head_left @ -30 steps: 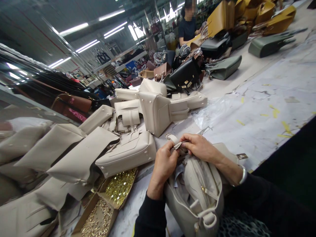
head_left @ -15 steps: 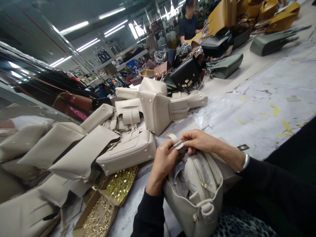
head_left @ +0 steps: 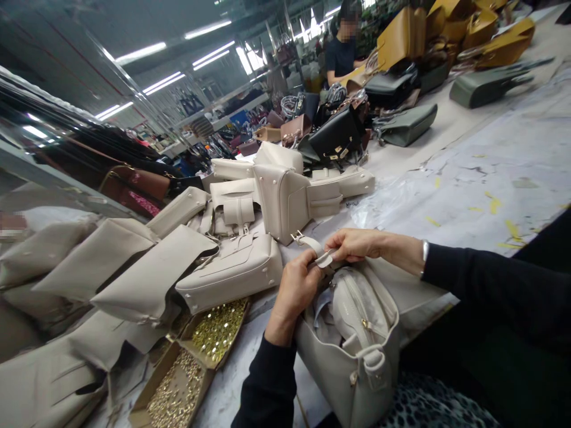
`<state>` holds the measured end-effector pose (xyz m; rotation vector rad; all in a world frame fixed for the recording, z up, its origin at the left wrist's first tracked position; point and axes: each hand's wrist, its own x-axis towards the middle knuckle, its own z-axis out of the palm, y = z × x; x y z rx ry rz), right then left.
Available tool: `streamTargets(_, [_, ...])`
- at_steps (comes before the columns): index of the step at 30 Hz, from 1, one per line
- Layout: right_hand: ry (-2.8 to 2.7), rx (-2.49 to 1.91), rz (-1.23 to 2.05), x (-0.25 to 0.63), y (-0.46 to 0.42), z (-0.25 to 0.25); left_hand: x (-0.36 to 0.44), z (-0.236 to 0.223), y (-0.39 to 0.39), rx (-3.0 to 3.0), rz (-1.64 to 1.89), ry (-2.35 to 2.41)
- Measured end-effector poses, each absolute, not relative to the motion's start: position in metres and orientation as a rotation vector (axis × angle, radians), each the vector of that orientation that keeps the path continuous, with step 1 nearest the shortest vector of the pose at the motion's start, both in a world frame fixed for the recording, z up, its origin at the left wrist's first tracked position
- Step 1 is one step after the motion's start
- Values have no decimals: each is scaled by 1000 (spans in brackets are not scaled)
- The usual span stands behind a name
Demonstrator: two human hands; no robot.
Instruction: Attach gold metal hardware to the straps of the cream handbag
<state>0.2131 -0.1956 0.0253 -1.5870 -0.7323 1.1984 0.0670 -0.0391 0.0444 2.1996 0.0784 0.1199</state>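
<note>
A cream handbag (head_left: 343, 380) stands open in front of me, its zipped inner pocket (head_left: 352, 303) showing between the sides. At the bag's far end, a short cream strap (head_left: 311, 242) with a gold buckle (head_left: 297, 236) sticks up. My left hand (head_left: 297, 294) is closed on this strap, thumb and fingers pinching it. My right hand (head_left: 357, 244) is closed on the same strap just to the right, its fingertips partly hidden. A gold zip pull (head_left: 366, 324) hangs on the inner pocket.
Several cream bags (head_left: 232, 270) lie piled to the left and ahead. Near my left forearm is a cardboard box (head_left: 207, 380) of small gold metal parts. Black, green and mustard bags (head_left: 401, 38) lie farther back, where a person (head_left: 341, 53) sits.
My right hand has turned and its wrist has shifted left and up. More of the strap and its buckle shows now. The handbag has hardly moved.
</note>
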Motion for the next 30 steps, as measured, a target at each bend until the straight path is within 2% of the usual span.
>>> streamTargets(10, [-746, -1439, 1302, 221, -196, 13, 75, 37, -35, 2364, 154, 273])
streamTargets(22, [-691, -1389, 1338, 218, -187, -19, 74, 7, -25, 2095, 132, 264])
streamTargets(30, [-674, -1390, 1279, 212, -188, -20, 74, 5, -28, 1894, 83, 293])
